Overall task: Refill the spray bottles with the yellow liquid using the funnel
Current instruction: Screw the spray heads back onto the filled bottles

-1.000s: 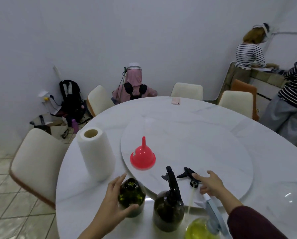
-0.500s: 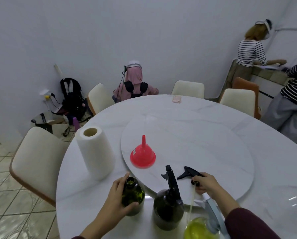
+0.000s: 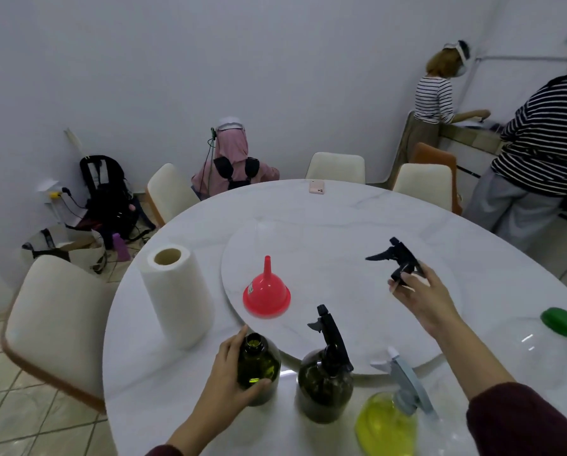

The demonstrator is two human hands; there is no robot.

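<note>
Fingers (image 3: 403, 280) of the right hand (image 3: 421, 296) pinch the black spray head (image 3: 397, 258), held above the turntable (image 3: 338, 258). The left hand (image 3: 224, 378) wraps the open green bottle (image 3: 257, 365) on the table (image 3: 144, 373). The red funnel (image 3: 266, 296) sits upside down just beyond, with the yellow-filled bottle (image 3: 387, 422) nearest.

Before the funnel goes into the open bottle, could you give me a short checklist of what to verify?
1. Open bottle uncapped: ok, its mouth is bare.
2. Bottle steadied: ok, left hand grips it upright on the table.
3. Right hand free for the funnel: not ok, it holds the black spray head.
4. Funnel within reach: ok, it sits wide end down on the turntable.
5. Yellow liquid at hand: ok, in the bottle with the grey sprayer.
</note>
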